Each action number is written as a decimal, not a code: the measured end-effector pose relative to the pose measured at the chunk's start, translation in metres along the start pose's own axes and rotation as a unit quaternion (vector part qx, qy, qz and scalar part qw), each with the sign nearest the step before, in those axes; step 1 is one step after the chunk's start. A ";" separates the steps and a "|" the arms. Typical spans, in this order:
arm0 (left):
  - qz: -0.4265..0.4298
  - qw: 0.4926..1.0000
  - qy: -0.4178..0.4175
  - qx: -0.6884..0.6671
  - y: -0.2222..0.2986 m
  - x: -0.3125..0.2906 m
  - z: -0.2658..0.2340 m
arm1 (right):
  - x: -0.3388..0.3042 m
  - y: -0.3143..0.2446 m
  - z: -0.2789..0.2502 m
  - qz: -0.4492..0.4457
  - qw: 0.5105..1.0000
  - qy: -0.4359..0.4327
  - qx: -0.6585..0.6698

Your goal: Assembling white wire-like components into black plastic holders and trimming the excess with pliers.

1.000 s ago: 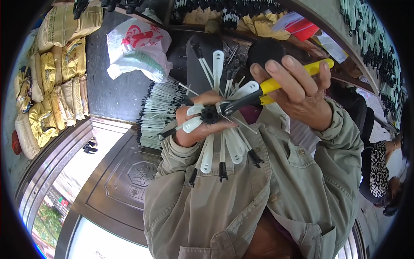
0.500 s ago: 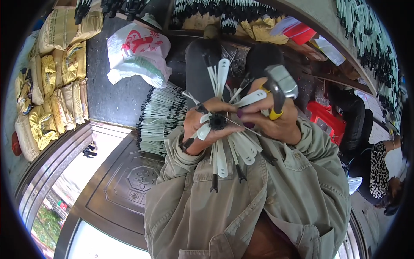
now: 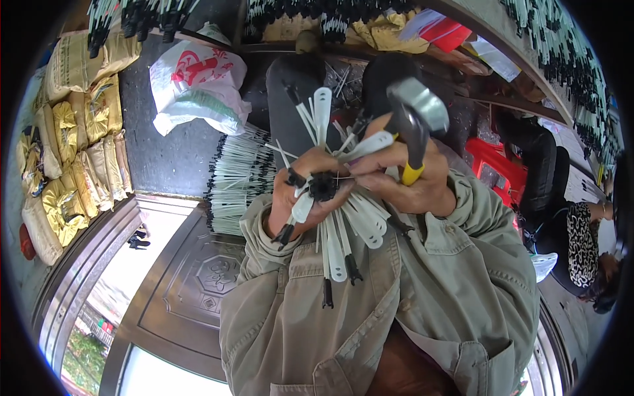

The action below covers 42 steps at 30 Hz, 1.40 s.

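My left hand point(image 3: 295, 191) is closed around a round black notched hub point(image 3: 323, 187). White flat strips with holes point(image 3: 321, 109) and thin white rods with black tips point(image 3: 327, 277) fan out around it. My right hand point(image 3: 413, 173) holds a hammer point(image 3: 422, 109) with a metal head and a black and yellow handle, the head pointing away from me. The thumb and forefinger of that hand pinch a thin wire point(image 3: 343, 177) that reaches the hub's right side. My fingers hide part of the hub and the inner ends of the strips.
A stack of white rods with black ends point(image 3: 239, 181) stands to the left, near a white plastic bag point(image 3: 198, 82). Wrapped golden packages point(image 3: 65, 191) are piled at far left. A red stool point(image 3: 492, 162) and a seated person point(image 3: 578, 244) are at right. A brown panelled door point(image 3: 188, 277) is lower left.
The whole view has shifted slightly, so my hands sit further left. The wire, slanting away from the hub before, now points straight at it, with my right fingertips close by.
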<state>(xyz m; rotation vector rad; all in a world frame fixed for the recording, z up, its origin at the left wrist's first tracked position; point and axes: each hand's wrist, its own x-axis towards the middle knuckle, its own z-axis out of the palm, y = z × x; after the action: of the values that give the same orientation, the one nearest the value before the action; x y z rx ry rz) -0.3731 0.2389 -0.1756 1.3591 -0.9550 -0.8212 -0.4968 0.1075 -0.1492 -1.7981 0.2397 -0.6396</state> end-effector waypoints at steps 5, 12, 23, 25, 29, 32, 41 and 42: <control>0.071 0.995 -0.024 0.060 0.004 0.007 -0.001 | 0.006 0.001 0.002 0.079 0.995 0.024 0.060; 0.064 0.994 0.002 0.090 0.001 0.004 -0.001 | 0.009 0.011 0.000 0.092 0.989 -0.036 0.106; -0.057 0.997 0.052 0.021 0.011 0.008 -0.001 | -0.007 0.000 -0.022 0.048 0.997 -0.068 -0.007; -0.050 0.998 0.021 0.033 0.015 0.009 -0.007 | -0.003 -0.001 -0.047 -0.019 0.951 -0.124 -0.283; -0.029 0.998 -0.038 0.047 0.006 0.010 -0.007 | 0.023 0.012 -0.056 -0.219 0.797 -0.073 -0.558; -0.001 0.998 -0.049 0.043 0.003 0.008 -0.006 | 0.030 0.017 -0.046 -0.348 0.688 0.028 -0.636; 0.002 0.999 -0.003 0.045 0.001 0.007 -0.002 | 0.010 0.016 -0.035 -0.274 0.717 -0.009 -0.641; 0.004 0.999 0.003 0.044 0.001 0.007 -0.002 | 0.005 0.018 -0.034 -0.266 0.738 -0.004 -0.620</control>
<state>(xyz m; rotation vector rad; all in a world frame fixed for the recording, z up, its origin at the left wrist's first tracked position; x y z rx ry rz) -0.3687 0.2335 -0.1740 1.4305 -1.0020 -0.7761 -0.5080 0.0719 -0.1578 -3.2441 0.1296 -0.9830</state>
